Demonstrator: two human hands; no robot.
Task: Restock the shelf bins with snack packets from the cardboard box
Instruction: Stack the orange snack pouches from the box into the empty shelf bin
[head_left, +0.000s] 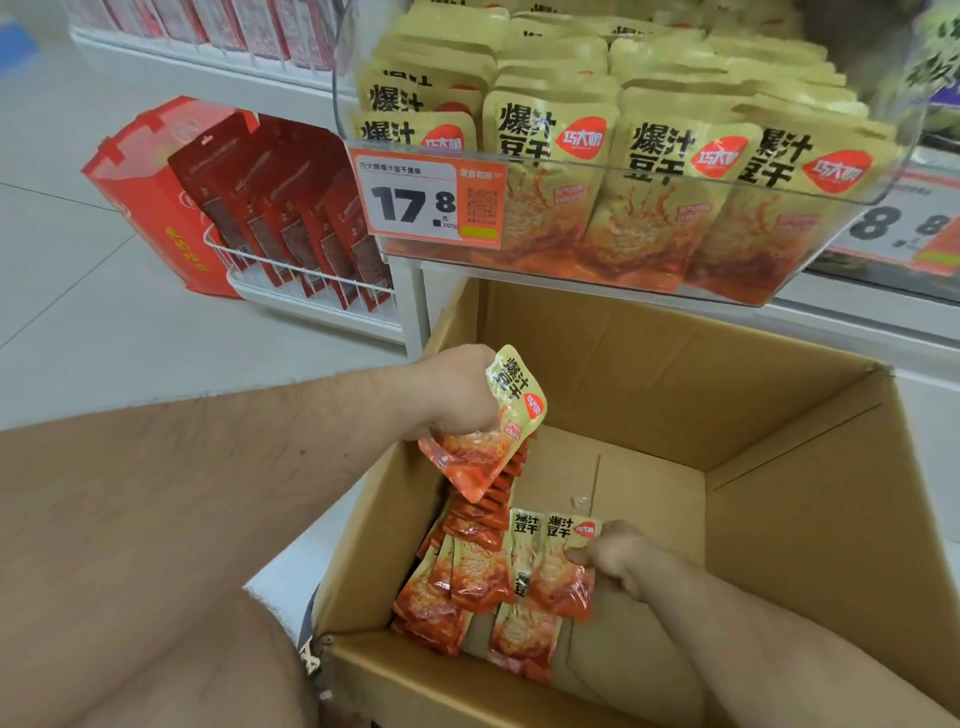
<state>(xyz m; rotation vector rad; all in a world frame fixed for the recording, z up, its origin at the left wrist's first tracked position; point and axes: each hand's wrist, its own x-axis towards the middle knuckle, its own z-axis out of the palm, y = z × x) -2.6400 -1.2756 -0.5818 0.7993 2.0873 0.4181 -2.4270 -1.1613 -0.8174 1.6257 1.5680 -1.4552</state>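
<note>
A stack of yellow-orange snack packets (488, 431) is gripped by the left hand (457, 395) above the cardboard box (779, 467); 1 packet (563, 571) inside is pinched by the right hand (615, 556).

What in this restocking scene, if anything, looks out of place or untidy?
Nothing looks damaged or spilled. The only untidiness: the packets left in the cardboard box lie jumbled and overlapping, unlike the upright rows in the clear shelf bin.

One cardboard box (675, 374), one clear shelf bin (779, 208), two orange price tags (426, 200), two hands (462, 389).
</note>
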